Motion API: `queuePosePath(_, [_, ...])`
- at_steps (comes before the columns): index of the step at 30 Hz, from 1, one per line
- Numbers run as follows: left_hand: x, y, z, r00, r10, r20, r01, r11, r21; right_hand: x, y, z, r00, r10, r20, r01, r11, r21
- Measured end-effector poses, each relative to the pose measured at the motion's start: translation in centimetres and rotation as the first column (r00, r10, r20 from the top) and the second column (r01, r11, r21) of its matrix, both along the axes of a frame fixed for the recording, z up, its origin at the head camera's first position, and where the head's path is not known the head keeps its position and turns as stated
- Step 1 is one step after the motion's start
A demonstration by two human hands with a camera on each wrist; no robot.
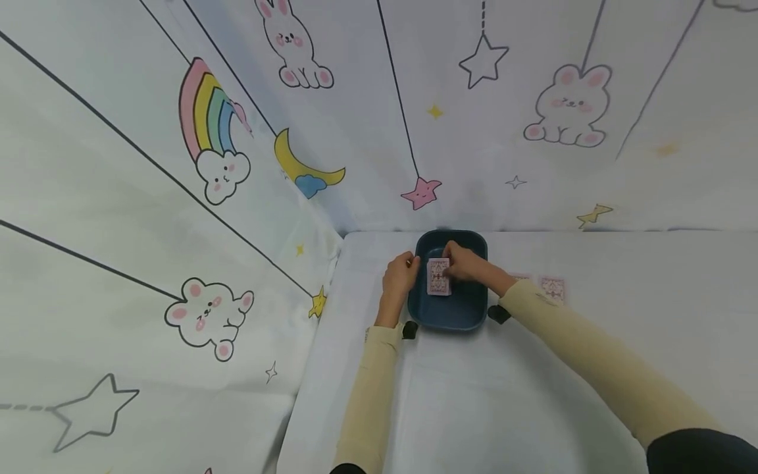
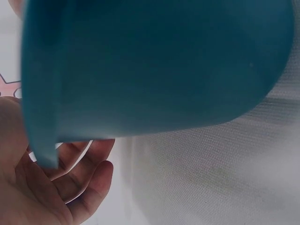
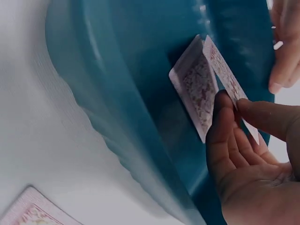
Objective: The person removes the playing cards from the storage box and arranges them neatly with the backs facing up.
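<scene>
A dark teal plastic tub (image 1: 453, 316) stands on the white-covered table. Its left rim is held by my left hand (image 1: 399, 280), whose curled fingers (image 2: 96, 183) show beside the tub wall (image 2: 154, 70) in the left wrist view. Inside the tub lies a stack of playing cards (image 3: 194, 89) with red-and-white patterned backs. My right hand (image 1: 468, 263) reaches over the right rim and pinches one playing card (image 3: 227, 75) between thumb and fingers. That card is tilted just above the stack, close to its edge.
To the right of the tub lie more cards (image 1: 553, 288), face down, and another patch of cards (image 1: 521, 276) partly hidden by the right forearm. A white cloth wall (image 1: 379, 131) with cartoon prints rises behind and to the left of the table (image 1: 462, 408).
</scene>
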State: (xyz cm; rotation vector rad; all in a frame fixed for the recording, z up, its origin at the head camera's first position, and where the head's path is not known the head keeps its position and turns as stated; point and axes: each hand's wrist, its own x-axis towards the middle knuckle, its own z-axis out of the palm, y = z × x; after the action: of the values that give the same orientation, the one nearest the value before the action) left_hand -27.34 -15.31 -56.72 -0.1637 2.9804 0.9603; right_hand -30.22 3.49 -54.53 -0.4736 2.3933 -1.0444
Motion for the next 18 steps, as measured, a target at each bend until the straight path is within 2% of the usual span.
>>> queuePosePath(6, [0.2, 0.3, 0.4, 1.000, 0.015, 0.010, -0.015, 1.000, -0.001, 0.5, 1.4, 0.0, 0.999, -0.032, 0.006, 0.032, 0.995, -0.094])
queuePosePath(11, [0.2, 0.3, 0.3, 1.000, 0.017, 0.011, -0.017, 1.000, -0.007, 1.4, 3.0, 0.6, 0.999, -0.027, 0.036, 0.034, 0.978, -0.204])
queuePosePath(18, [0.2, 0.2, 0.1, 1.000, 0.012, 0.020, -0.012, 1.000, -0.002, 2.3, 5.7, 1.2, 0.999, -0.043, 0.033, 0.051, 0.961, -0.270])
